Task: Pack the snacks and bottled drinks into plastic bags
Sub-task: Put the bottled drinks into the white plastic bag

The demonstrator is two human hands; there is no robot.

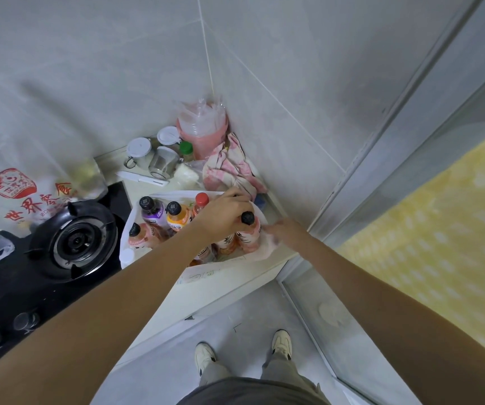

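A white plastic bag (127,229) stands open on the counter corner with several bottles upright in it: a purple one (152,210), an orange one (176,216), a red-capped one (200,201) and a pink one (138,236). My left hand (223,213) reaches over them, its fingers curled round the neck of a pink bottle with a black cap (248,226) at the bag's right side. My right hand (283,232), blurred, holds the bag's right rim beside that bottle. More bottles lie hidden under my left forearm.
A black gas hob with a burner (74,239) lies left of the bag. A clear printed plastic bag (19,185) hangs at the far left. Jars (138,150), a white knife (141,178), a pink-and-white cloth (229,165) and a wrapped pink container (203,133) fill the tiled corner behind.
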